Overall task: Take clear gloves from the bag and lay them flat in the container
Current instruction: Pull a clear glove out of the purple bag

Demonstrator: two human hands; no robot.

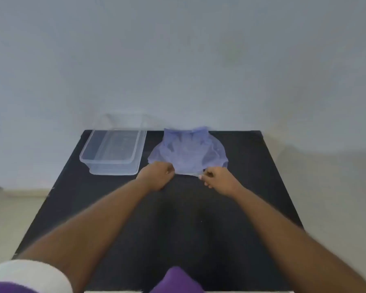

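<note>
A pale blue translucent bag [188, 151] lies on the far right part of the black table [178, 218]. My left hand [156, 175] is closed on the bag's near left edge. My right hand [219, 179] pinches the near right edge. The edge is stretched between both hands. To the left stands a clear rectangular plastic container [87, 153], with nothing visible in it. Whatever is inside the bag is too faint to make out.
A plain light wall rises right behind the table. The table's left edge drops to a pale floor [13, 208]. Purple cloth [175, 280] shows at the bottom, at the near table edge.
</note>
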